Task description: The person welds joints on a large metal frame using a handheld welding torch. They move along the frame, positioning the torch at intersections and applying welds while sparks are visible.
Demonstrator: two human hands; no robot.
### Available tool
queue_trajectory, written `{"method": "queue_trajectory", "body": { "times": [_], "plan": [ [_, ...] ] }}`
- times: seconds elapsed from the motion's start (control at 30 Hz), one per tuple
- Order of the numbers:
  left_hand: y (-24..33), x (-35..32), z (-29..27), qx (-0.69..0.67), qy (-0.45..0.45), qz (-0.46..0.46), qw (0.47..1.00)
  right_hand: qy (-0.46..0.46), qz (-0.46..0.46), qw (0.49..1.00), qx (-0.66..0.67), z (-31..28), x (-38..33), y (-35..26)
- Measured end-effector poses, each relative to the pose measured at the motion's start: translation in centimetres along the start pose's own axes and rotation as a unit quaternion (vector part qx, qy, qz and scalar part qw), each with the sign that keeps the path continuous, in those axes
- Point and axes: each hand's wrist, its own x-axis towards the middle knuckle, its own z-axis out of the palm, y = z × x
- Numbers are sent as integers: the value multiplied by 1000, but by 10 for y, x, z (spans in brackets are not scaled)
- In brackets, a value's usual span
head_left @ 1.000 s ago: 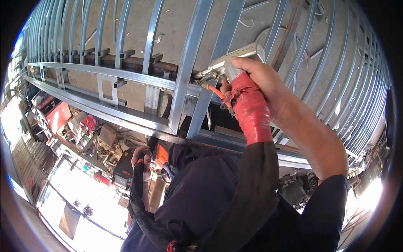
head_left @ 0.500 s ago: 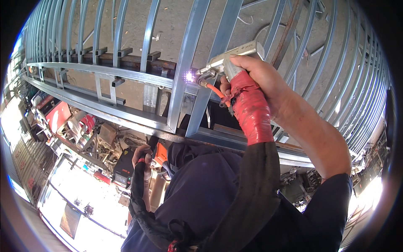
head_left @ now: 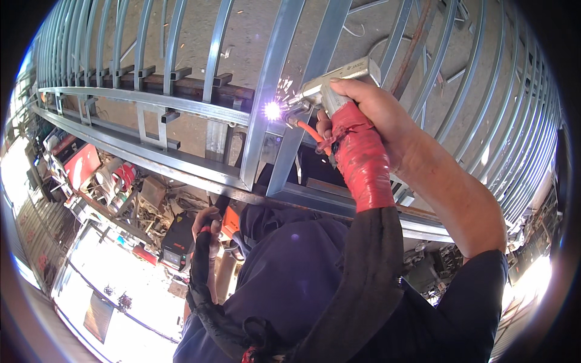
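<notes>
In my right hand [head_left: 387, 115] is a handheld welding torch [head_left: 342, 77] with a silver head and a grip wound in red tape. Its nozzle points left at an upright galvanized steel tube [head_left: 275, 57], where a bright weld spot [head_left: 272, 111] glows beside the joint with a crossing rail. An orange tube runs under the nozzle. From the grip a thick black-sleeved cable [head_left: 375, 254] hangs down and loops across my front. Lower left, my left hand [head_left: 206, 222] is closed around a stretch of that black sleeve, near a red band; its fingers are partly hidden.
A gate-like steel frame [head_left: 200, 107] with many parallel bars spreads across the view, bars rising left and right. Below left lie a black machine with a small screen [head_left: 175, 245], an orange box [head_left: 230, 221], a red panel [head_left: 83, 166] and cluttered scrap. Concrete floor [head_left: 251, 36] shows between the bars.
The weld spot has grown brighter, and sparks now spray up and right from it. The torch and both hands stay almost in place.
</notes>
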Motion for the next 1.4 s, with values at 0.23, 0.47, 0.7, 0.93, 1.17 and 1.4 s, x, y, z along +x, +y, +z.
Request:
{"method": "queue_trajectory", "body": {
  "times": [0.23, 0.47, 0.7, 0.93, 1.17, 1.4],
  "plan": [
    [-5, 1, 1, 2, -11, 11, 1000, 59, -21, 997, -39, 11, -5, 3],
    [-7, -5, 3, 26, -6, -37, 999, 67, -3, 997, -27, 15, -11, 5],
    [-12, -4, 5, 1, 1, -30, 1000, 73, -4, 997, -18, 19, -16, 7],
    [-16, -5, 6, 8, -17, -9, 1000, 54, -23, 998, -21, 15, -15, 11],
    [-13, -5, 9, 23, -18, -11, 1000, -32, -13, 999, 8, 9, -16, 9],
    [-10, -3, 11, 21, -20, -8, 1000, -25, -19, 999, 2, 13, -20, 11]
  ]
}}
